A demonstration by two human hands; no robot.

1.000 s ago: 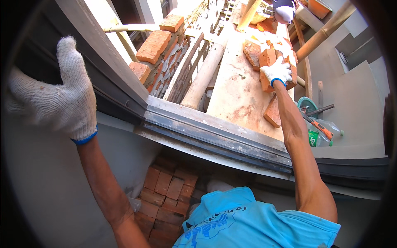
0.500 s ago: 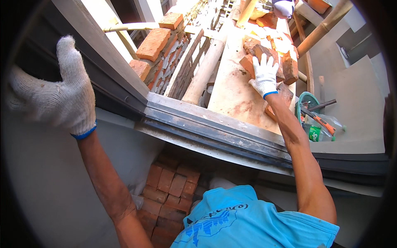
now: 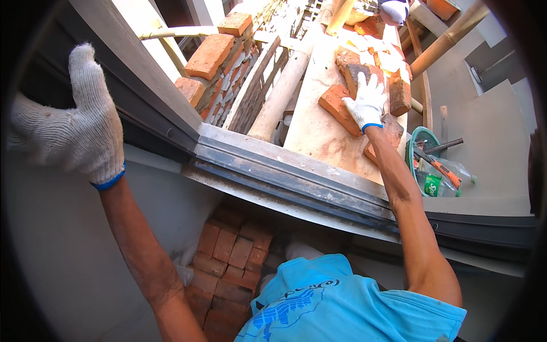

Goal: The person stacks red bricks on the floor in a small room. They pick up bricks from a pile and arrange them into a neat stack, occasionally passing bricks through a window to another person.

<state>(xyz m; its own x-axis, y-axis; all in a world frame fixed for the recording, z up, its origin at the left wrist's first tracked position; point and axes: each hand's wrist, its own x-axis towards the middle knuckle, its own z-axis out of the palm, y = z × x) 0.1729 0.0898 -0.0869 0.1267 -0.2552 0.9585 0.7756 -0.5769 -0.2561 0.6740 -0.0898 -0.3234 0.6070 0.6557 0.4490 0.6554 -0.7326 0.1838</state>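
Observation:
My right hand (image 3: 366,104), in a white knit glove with a blue cuff, lies with fingers spread over a loose pile of bricks on a wooden plank (image 3: 310,122). Its thumb touches an orange brick (image 3: 337,107) that sits askew on the plank. A dark-stained brick (image 3: 354,77) is just beyond the fingers, and another brick (image 3: 400,94) is to their right. Close by the wrist lies a broken-looking brick (image 3: 392,132). My left hand (image 3: 74,122), gloved alike, is raised near the dark window frame with the thumb up and nothing visible in it; its outer fingers are blurred.
The window sill track (image 3: 285,174) runs beneath my right forearm. A green bucket (image 3: 420,137) with a hammer (image 3: 436,165) and plastic bottles is at right. Bamboo poles (image 3: 450,37) cross the far side. Bricks top a wall (image 3: 211,56) at left; more bricks (image 3: 231,251) are stacked below.
The orange brick by my right thumb has shifted nearer and to the left across the plank. My right hand stays over the pile; my left hand has moved slightly left.

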